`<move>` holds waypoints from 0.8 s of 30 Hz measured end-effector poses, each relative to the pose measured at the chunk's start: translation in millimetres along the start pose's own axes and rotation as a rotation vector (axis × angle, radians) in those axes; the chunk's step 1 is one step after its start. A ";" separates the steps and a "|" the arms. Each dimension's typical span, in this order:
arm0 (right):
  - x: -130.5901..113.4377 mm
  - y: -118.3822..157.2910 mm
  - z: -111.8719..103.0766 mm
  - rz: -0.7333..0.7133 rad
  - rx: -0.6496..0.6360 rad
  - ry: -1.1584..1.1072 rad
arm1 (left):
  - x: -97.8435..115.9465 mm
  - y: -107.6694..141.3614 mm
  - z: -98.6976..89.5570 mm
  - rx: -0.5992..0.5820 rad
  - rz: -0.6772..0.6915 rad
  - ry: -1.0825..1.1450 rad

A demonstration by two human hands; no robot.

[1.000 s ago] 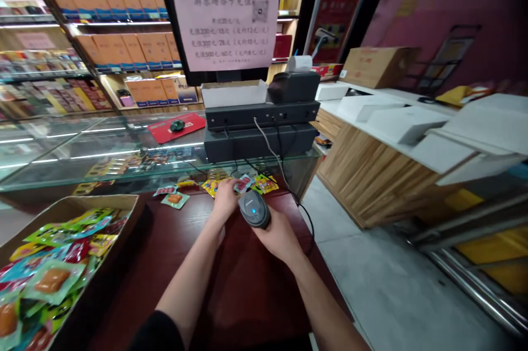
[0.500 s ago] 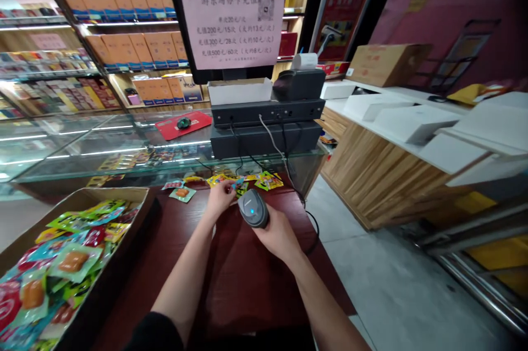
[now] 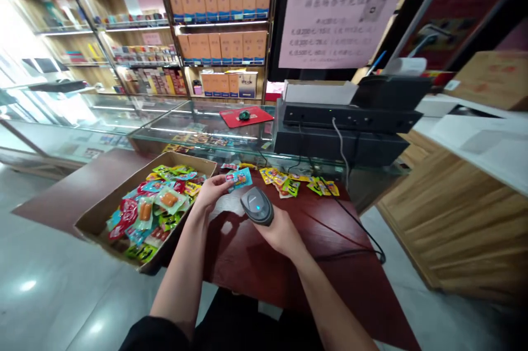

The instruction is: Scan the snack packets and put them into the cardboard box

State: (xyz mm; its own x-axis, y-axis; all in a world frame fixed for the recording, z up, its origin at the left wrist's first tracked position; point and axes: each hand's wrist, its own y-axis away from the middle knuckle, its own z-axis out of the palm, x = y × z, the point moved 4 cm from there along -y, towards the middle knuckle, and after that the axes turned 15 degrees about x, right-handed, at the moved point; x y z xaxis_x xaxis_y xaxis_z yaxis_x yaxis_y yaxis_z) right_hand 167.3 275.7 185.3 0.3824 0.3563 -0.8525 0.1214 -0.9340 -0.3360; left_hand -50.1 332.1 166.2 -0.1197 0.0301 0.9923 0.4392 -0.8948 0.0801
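Your left hand (image 3: 209, 192) pinched small shiny blue plastic packet (image 3: 240, 178) by left end, long axis roughly left to right. Packet sat just far-left of dark grey plastic handheld scanner (image 3: 256, 206), gripped in your right hand (image 3: 282, 233), head slanting far-left.

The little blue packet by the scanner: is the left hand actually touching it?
Touching. The head view shows the left hand gripping the blue packet by its left end, between thumb and fingers, with no gap between them.
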 end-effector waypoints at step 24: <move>1.0 -0.5 -1.6 0.025 0.051 0.066 | -27.6 14.3 21.8 -0.141 0.040 -0.021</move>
State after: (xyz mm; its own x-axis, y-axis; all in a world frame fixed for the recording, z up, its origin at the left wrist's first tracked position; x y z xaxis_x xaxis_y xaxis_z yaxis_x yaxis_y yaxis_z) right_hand 169.0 276.5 185.2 0.4442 0.3285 -0.8335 0.0646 -0.9397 -0.3359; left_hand -21.1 328.2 142.0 -0.0850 0.0010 0.9964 0.3137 -0.9491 0.0277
